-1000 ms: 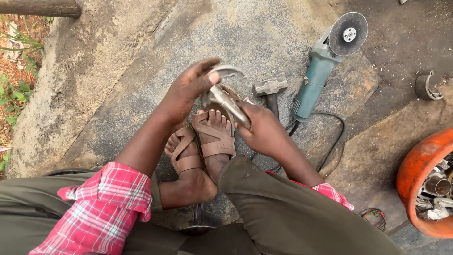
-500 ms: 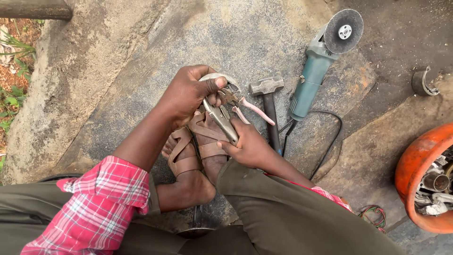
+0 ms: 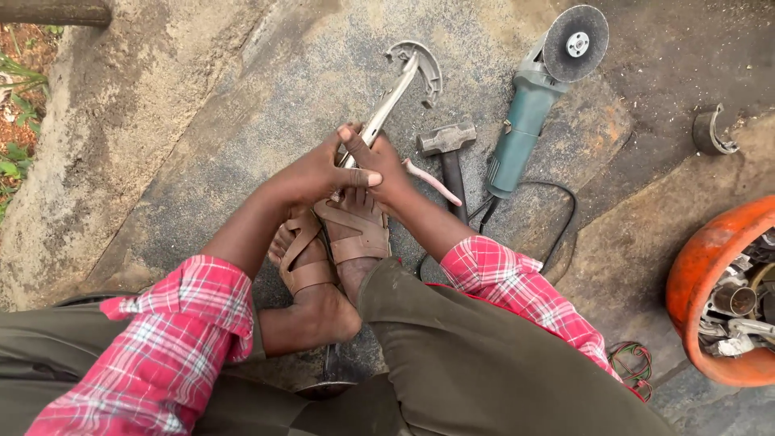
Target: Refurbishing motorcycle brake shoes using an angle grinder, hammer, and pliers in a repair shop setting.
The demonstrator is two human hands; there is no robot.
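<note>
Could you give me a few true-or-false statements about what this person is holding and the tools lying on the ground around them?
1. Both the left hand and the right hand grip the locking pliers. True.
2. The pliers clamp a curved metal piece. True.
3. The angle grinder is in the person's lap. False: it lies on the stone ground, right of the hammer.
4. The person is barefoot. False: brown sandals are on the feet.
5. The orange tub at the right edge holds metal parts. True.
</note>
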